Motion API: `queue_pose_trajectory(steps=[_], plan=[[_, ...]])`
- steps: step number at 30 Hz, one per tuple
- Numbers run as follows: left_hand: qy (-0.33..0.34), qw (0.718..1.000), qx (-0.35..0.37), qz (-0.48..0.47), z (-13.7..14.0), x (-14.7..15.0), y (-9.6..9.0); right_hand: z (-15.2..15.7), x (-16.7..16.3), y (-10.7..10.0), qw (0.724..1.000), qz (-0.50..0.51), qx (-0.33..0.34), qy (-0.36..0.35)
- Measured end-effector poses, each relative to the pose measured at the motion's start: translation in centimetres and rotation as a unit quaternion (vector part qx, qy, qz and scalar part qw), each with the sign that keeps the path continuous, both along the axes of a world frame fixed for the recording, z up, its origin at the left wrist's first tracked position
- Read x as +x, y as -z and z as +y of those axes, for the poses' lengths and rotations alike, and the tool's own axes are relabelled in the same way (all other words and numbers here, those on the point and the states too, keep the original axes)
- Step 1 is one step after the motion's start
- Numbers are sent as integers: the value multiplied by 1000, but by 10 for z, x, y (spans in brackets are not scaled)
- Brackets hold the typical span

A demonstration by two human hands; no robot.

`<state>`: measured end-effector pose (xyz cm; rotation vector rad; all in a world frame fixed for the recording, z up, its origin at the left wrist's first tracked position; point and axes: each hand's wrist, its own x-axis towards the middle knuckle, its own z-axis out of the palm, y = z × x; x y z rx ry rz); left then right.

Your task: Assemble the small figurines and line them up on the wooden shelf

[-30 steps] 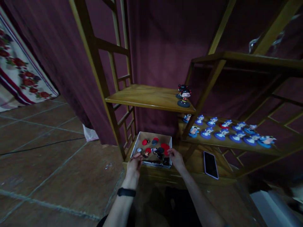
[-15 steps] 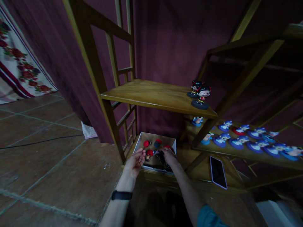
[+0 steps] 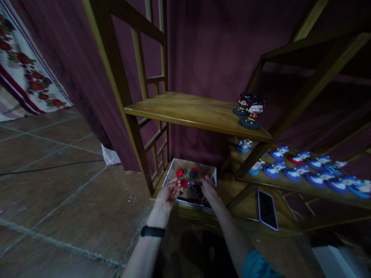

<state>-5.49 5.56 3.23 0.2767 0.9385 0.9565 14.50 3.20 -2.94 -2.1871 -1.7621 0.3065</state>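
Observation:
A shallow cardboard box (image 3: 191, 164) with white edges sits on the low shelf and holds several small figurines with red or dark round bases. My left hand (image 3: 169, 192) is over the box's left side, palm turned inward, fingers loosely bent and nothing visible in them. Just beside its fingertips lies a figurine with a red base (image 3: 184, 184). Inside the box's right part, my right hand (image 3: 208, 189) has its fingers closed at a red-based figurine (image 3: 203, 177), which they mostly hide. Dark figurines (image 3: 198, 190) lie left of that hand. A red-based figurine (image 3: 180, 172) lies farther back.
Two black-haired figurines (image 3: 255, 108) stand on the wooden shelf (image 3: 185, 108) above the box. Several blue-based figurines (image 3: 297, 172) fill the shelf at right. A phone (image 3: 267, 209) lies on the low board. Wooden posts (image 3: 127, 100) frame the left side.
My right hand has shifted slightly right inside the box, uncovering more of the dark figurines. My left hand stays nearly in place. The view has shifted a little.

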Motion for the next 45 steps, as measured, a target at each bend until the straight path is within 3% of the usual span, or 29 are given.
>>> queue_pose_trajectory(steps=[4, 7, 9, 13, 16, 24, 28, 31, 35, 37, 41, 45], plan=[[7, 1000, -6, 5, 0, 7, 4, 2, 9, -4, 997, 47, 22, 55], [11, 1000, -6, 15, 0, 12, 8, 7, 15, -6, 981, 158, 52, 98], [15, 1000, -6, 27, 1, 15, 12, 9, 17, -9, 952, 277, 70, 109], [21, 999, -8, 45, 0, 22, 22, 6, 11, -19, 861, 493, 82, 96], [33, 998, -6, 53, -3, 28, 25, 0, 2, -30, 833, 541, 77, 85], [50, 998, 13, 27, -10, 39, 18, -6, -27, -44, 806, 589, 49, 1], [-41, 998, 7, 37, 2, 26, 16, 8, -9, -31, 816, 564, 101, 72], [-104, 994, -4, 46, 13, 10, 14, 23, 7, -15, 859, 480, 132, 120], [-123, 991, -24, 42, 20, -2, 14, 35, 3, 7, 946, 307, 94, 50], [-118, 992, -34, 37, 20, -3, 15, 36, -7, 14, 973, 222, 64, 4], [-115, 991, -51, 37, 23, -6, 13, 32, -24, 24, 994, 105, 3, -29], [-126, 989, -58, 41, 24, -13, 8, 30, -25, 29, 995, 102, -15, -3]])
